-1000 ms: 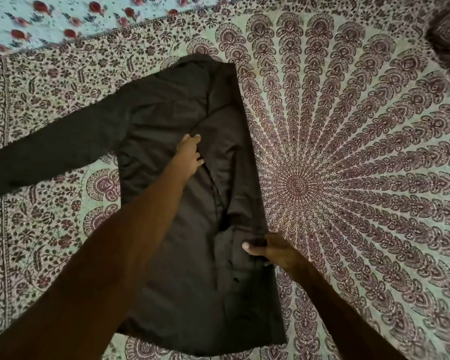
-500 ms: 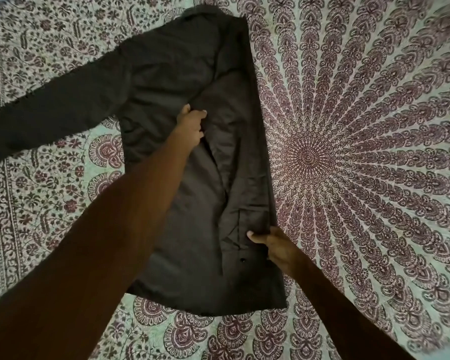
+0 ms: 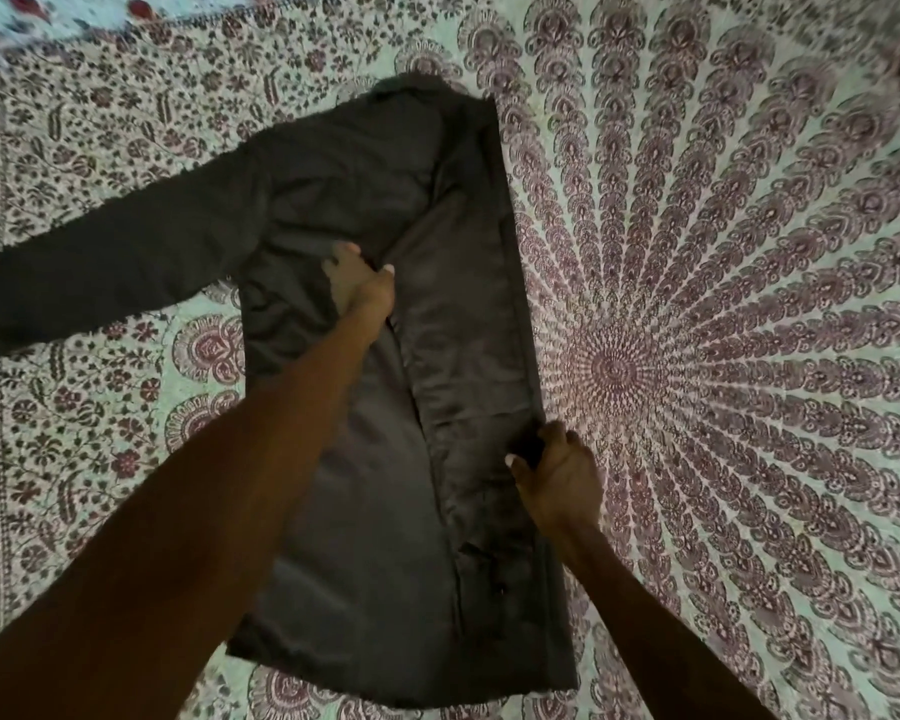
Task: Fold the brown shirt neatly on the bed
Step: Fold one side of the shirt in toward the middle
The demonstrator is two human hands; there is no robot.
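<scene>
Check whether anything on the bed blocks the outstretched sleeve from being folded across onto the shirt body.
Nothing visible does. The sleeve lies flat on the bedspread with only bare printed cloth around it. The left hand rests on the brown shirt mid-body, the right hand at its folded edge.

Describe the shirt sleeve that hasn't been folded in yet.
On the patterned mandala bedsheet lies the dark brown long-sleeved shirt. Its unfolded sleeve stretches flat toward the picture's left edge. The other side is already folded over the body, leaving a straight edge.
</scene>
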